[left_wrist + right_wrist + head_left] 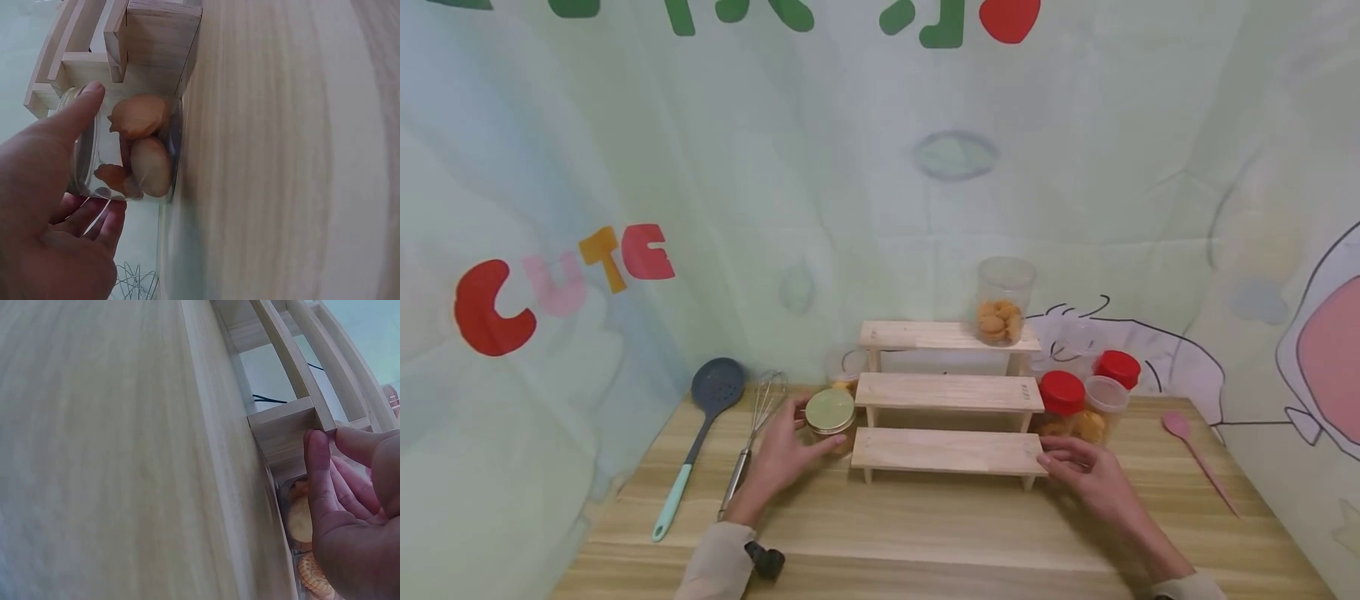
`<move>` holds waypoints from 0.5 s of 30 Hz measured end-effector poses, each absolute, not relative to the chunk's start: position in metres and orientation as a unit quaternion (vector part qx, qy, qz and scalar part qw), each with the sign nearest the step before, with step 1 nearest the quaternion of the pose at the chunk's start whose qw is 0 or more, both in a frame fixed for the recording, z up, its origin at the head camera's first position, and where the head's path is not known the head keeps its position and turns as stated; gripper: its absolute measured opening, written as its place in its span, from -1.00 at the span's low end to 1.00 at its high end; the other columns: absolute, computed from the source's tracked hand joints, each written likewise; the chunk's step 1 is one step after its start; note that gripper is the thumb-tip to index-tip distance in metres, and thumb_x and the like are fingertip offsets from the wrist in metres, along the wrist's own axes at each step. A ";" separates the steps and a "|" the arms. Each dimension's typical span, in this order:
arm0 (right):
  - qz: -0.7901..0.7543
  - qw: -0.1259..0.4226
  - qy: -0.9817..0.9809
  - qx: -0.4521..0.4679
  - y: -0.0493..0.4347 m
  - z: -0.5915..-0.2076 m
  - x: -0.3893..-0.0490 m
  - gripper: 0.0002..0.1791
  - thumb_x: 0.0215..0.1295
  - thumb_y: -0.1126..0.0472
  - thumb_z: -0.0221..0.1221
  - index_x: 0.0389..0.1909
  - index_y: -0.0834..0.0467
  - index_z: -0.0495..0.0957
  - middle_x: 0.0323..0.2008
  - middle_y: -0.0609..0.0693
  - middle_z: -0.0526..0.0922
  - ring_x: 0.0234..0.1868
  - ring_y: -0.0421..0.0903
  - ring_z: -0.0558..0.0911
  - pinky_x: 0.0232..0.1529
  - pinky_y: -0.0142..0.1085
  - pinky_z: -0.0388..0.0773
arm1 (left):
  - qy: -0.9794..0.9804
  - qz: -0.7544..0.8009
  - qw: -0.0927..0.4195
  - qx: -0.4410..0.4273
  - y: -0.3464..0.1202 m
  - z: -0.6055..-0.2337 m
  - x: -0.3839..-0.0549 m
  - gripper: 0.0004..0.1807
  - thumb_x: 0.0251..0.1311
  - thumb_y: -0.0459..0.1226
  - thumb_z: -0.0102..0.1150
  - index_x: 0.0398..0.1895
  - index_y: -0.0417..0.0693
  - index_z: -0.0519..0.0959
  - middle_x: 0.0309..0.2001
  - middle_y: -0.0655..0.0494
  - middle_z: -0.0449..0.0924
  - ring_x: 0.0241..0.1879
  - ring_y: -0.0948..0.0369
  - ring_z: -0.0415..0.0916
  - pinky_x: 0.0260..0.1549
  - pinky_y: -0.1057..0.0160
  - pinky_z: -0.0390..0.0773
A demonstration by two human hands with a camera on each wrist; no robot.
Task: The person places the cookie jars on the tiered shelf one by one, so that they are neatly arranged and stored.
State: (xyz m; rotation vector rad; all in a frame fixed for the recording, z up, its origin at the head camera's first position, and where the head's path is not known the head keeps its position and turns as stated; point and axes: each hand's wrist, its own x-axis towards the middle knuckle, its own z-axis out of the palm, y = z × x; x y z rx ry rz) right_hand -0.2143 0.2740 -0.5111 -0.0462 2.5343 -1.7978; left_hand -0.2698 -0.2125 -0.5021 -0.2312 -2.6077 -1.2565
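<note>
A clear jar with a pale gold lid (830,410) stands at the left end of the three-step wooden rack (947,450). My left hand (782,454) grips this jar, thumb on one side and fingers on the other. Brown and tan cookies (150,165) show through its wall in the left wrist view. At the rack's other end, my right hand (1090,479) pinches the corner of the lowest step (322,409) between thumb and fingertips. On the top step, toward its right, sits a clear jar of cookies (1000,304).
Red-lidded jars (1062,396) and a clear-lidded jar (1105,404) crowd the rack's right side. Another clear container (844,367) is partly hidden behind the held jar. A whisk (752,442) and slotted spatula (703,425) lie left, a pink spoon (1195,454) right. Behind hangs a printed cloth (812,208).
</note>
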 end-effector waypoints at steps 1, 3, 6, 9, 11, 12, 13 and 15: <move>-0.578 0.019 0.815 -0.014 0.274 -0.511 -0.214 -0.40 0.46 0.10 0.42 0.39 0.31 0.56 0.05 0.22 0.81 -0.10 -0.24 0.81 -0.05 -0.40 0.76 | -0.891 -0.432 0.118 -0.078 -0.213 -0.503 -0.269 -0.03 0.09 -0.09 0.72 0.44 -0.28 0.36 0.35 -0.24 0.55 0.32 -0.13 0.58 0.34 -0.08 0.63; -0.577 0.020 0.817 -0.010 0.273 -0.511 -0.215 -0.39 0.46 0.09 0.42 0.39 0.30 0.56 0.05 0.20 0.81 -0.10 -0.24 0.81 -0.05 -0.40 0.76 | -0.889 -0.435 0.118 -0.083 -0.213 -0.504 -0.269 -0.04 0.11 -0.08 0.71 0.46 -0.27 0.36 0.36 -0.24 0.56 0.34 -0.14 0.58 0.35 -0.10 0.63; -0.580 0.023 0.814 -0.010 0.274 -0.512 -0.215 -0.38 0.46 0.10 0.42 0.40 0.31 0.55 0.05 0.21 0.80 -0.10 -0.23 0.81 -0.05 -0.39 0.76 | -0.887 -0.440 0.114 -0.086 -0.213 -0.505 -0.268 -0.04 0.15 -0.06 0.68 0.48 -0.25 0.34 0.37 -0.23 0.56 0.36 -0.15 0.57 0.36 -0.11 0.62; -0.592 0.027 0.806 -0.011 0.274 -0.513 -0.215 -0.38 0.46 0.12 0.42 0.41 0.33 0.53 0.06 0.22 0.80 -0.10 -0.23 0.81 -0.04 -0.37 0.78 | -0.886 -0.444 0.107 -0.084 -0.212 -0.506 -0.269 -0.02 0.17 -0.04 0.66 0.52 -0.25 0.32 0.40 -0.26 0.54 0.39 -0.17 0.55 0.37 -0.14 0.61; -0.596 0.029 0.803 -0.010 0.274 -0.513 -0.215 -0.37 0.47 0.12 0.41 0.42 0.34 0.52 0.06 0.22 0.80 -0.09 -0.23 0.81 -0.04 -0.36 0.78 | -0.885 -0.447 0.104 -0.082 -0.211 -0.507 -0.270 0.00 0.17 -0.03 0.66 0.53 -0.25 0.32 0.41 -0.28 0.53 0.41 -0.18 0.54 0.37 -0.14 0.60; -0.598 0.030 0.801 -0.009 0.274 -0.513 -0.214 -0.37 0.47 0.12 0.41 0.42 0.34 0.51 0.06 0.22 0.79 -0.09 -0.23 0.81 -0.04 -0.36 0.79 | -0.884 -0.449 0.103 -0.080 -0.211 -0.507 -0.270 0.00 0.17 -0.04 0.67 0.53 -0.25 0.31 0.42 -0.28 0.53 0.42 -0.19 0.53 0.38 -0.15 0.60; -0.598 0.031 0.801 -0.007 0.273 -0.513 -0.214 -0.36 0.47 0.12 0.41 0.43 0.33 0.51 0.07 0.21 0.79 -0.09 -0.23 0.81 -0.03 -0.36 0.78 | -0.884 -0.450 0.102 -0.079 -0.211 -0.508 -0.270 0.00 0.17 -0.04 0.66 0.53 -0.26 0.32 0.42 -0.29 0.53 0.42 -0.19 0.53 0.38 -0.15 0.60; -0.595 0.032 0.803 -0.004 0.273 -0.512 -0.214 -0.36 0.47 0.10 0.41 0.43 0.32 0.52 0.08 0.21 0.79 -0.08 -0.23 0.81 -0.03 -0.37 0.78 | -0.882 -0.452 0.105 -0.079 -0.211 -0.508 -0.270 -0.01 0.17 -0.04 0.67 0.52 -0.26 0.32 0.42 -0.29 0.53 0.41 -0.19 0.54 0.37 -0.14 0.61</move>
